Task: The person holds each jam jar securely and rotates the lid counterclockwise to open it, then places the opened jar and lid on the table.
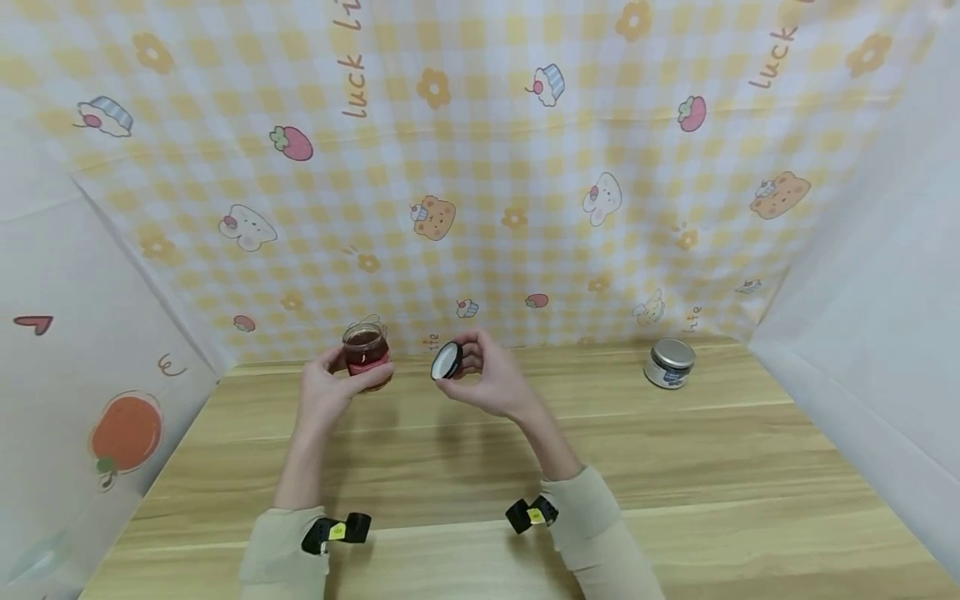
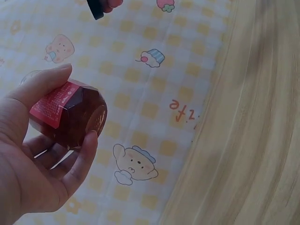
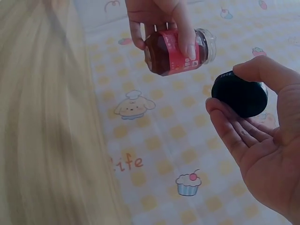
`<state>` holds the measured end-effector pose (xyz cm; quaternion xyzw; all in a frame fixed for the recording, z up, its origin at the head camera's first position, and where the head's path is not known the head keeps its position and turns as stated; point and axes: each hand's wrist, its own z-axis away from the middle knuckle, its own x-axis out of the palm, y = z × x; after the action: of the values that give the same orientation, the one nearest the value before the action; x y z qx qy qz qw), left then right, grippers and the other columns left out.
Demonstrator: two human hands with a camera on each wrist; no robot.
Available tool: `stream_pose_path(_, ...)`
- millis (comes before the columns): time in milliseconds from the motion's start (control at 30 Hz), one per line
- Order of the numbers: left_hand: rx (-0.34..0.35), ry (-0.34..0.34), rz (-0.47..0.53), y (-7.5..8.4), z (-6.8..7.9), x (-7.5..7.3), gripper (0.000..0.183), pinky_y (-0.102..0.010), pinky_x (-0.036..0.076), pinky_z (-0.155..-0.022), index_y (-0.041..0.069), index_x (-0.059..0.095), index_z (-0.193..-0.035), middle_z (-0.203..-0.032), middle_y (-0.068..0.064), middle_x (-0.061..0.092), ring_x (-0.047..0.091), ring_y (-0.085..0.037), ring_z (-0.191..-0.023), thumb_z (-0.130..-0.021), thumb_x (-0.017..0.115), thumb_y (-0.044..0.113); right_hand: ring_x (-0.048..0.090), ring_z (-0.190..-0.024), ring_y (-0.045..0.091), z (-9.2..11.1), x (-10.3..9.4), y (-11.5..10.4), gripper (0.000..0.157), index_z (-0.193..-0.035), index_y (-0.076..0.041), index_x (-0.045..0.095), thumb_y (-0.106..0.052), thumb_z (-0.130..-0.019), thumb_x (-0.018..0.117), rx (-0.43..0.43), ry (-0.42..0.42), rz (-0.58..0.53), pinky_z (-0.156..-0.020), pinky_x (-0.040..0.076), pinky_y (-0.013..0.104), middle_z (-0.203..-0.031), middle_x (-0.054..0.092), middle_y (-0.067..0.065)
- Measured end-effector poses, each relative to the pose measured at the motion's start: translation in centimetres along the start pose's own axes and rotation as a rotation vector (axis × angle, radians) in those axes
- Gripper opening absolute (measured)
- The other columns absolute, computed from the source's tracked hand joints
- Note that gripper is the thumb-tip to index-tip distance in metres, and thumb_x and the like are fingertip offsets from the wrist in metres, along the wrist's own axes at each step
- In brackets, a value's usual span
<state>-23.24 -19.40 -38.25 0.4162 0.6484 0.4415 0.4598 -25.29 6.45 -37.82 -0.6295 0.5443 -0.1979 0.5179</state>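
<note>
The fingers of the left hand [image 1: 324,390] are wrapped around the jar [image 1: 365,357] of dark red contents; those of the right hand [image 1: 491,375] pinch the black lid [image 1: 447,361] by its rim. The jar is uncapped, roughly upright, left of the lid and apart from it, both raised over the counter [image 1: 712,467]. The lid's pale inner face is turned left. Recommended handling: keep the jar's mouth level against spills, its body firmly gripped, and the lid's underside untouched. Farther right, a silver-topped jar [image 1: 671,364] stands on the counter, before a checked cloth [image 1: 517,158].
</note>
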Motion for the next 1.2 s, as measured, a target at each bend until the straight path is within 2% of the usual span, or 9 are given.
stream_pose_path(233, -0.031, 0.030, -0.048, -0.7, -0.2, -0.5, 0.060, -0.037, 0.037, -0.095, 0.003, 0.068, -0.122, -0.110, -0.010, 0.061, 0.047, -0.017, -0.111, -0.074, 0.092, 0.030, 0.066, -0.089, 0.018, -0.3, 1.3, 1.2, 0.055, -0.127, 0.003, 0.049, -0.011, -0.085, 0.081, 0.063, -0.001, -0.055, -0.083, 0.056, 0.033, -0.105, 0.066, 0.011)
stream_pose_path(467, -0.059, 0.043, -0.072, -1.5, -0.3, -0.6, 0.059, -0.035, 0.039, -0.091, 0.001, 0.068, -0.118, -0.107, -0.011, 0.061, 0.048, -0.018, -0.107, -0.074, 0.092, 0.030, 0.065, -0.091, 0.020, -0.4, 2.2, 2.2, 0.058, -0.129, 0.005, 0.052, -0.009, -0.083, 0.084, 0.105, -0.033, -0.090, -0.083, 0.055, 0.031, -0.105, 0.064, 0.012)
stream_pose_path(767, -0.066, 0.042, -0.085, -2.3, -0.5, -0.7, 0.058, -0.034, 0.040, -0.091, -0.002, 0.066, -0.120, -0.109, -0.014, 0.060, 0.049, -0.020, -0.105, -0.076, 0.091, 0.026, 0.066, -0.088, 0.017, -0.9, 3.0, 3.0, 0.055, -0.127, 0.005, 0.052, -0.006, -0.083, 0.082, 0.122, -0.034, -0.063, -0.081, 0.056, 0.027, -0.104, 0.065, 0.014)
stream_pose_path(900, -0.075, 0.035, -0.099, -2.7, -0.5, -0.8, 0.058, -0.032, 0.042, -0.088, 0.000, 0.066, -0.122, -0.112, -0.014, 0.062, 0.052, -0.020, -0.104, -0.077, 0.091, 0.026, 0.066, -0.090, 0.018, -1.1, 3.5, 3.4, 0.055, -0.126, 0.005, 0.052, -0.007, -0.083, 0.083, 0.180, -0.031, -0.053, -0.082, 0.056, 0.028, -0.103, 0.066, 0.012)
stream_pose_path(1067, -0.093, 0.024, -0.114, -3.2, -0.6, -1.1, 0.059, -0.023, 0.048, -0.080, 0.000, 0.065, -0.123, -0.116, -0.016, 0.064, 0.056, -0.020, -0.102, -0.078, 0.090, 0.028, 0.068, -0.092, 0.019, -1.4, 4.5, 4.1, 0.055, -0.124, 0.004, 0.054, -0.011, -0.082, 0.085, 0.272, -0.052, 0.020, -0.082, 0.056, 0.028, -0.101, 0.067, 0.010)
stream_pose_path(1200, -0.124, 0.006, -0.108, -3.4, -0.6, -1.4, 0.062, -0.019, 0.049, -0.078, 0.001, 0.063, -0.128, -0.122, -0.018, 0.064, 0.058, -0.022, -0.106, -0.078, 0.090, 0.026, 0.068, -0.091, 0.019, -1.6, 5.3, 4.6, 0.052, -0.122, 0.004, 0.055, -0.009, -0.081, 0.085, 0.295, -0.076, 0.080, -0.081, 0.056, 0.027, -0.100, 0.066, 0.010)
